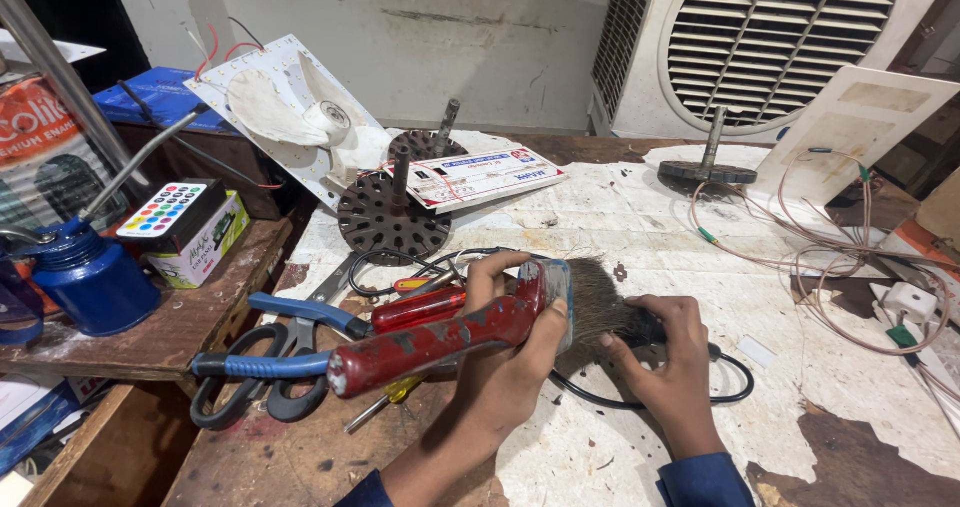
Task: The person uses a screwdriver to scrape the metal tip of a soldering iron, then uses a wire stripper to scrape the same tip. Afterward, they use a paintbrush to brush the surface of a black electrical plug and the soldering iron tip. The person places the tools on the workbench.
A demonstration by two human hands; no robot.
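Gripping a red paintbrush [450, 339], left hand [505, 352] angles inward; right hand [665, 352] apparently pinches something black.

Two bare hands working a paintbrush over a small dark part on a worn white workbench.

Left hand [505, 352] gripping red-handled paintbrush [450, 332], bristles laid against black part w/ cable [640, 329] pinched in right hand [672, 362]. Just left: blue-handled pliers [300, 312], black scissors [250, 382], red screwdriver [415, 309]. Further back: perforated metal rotor disc [392, 217], white fan blade [290, 107], blue oil can [90, 272], white air cooler [760, 42].
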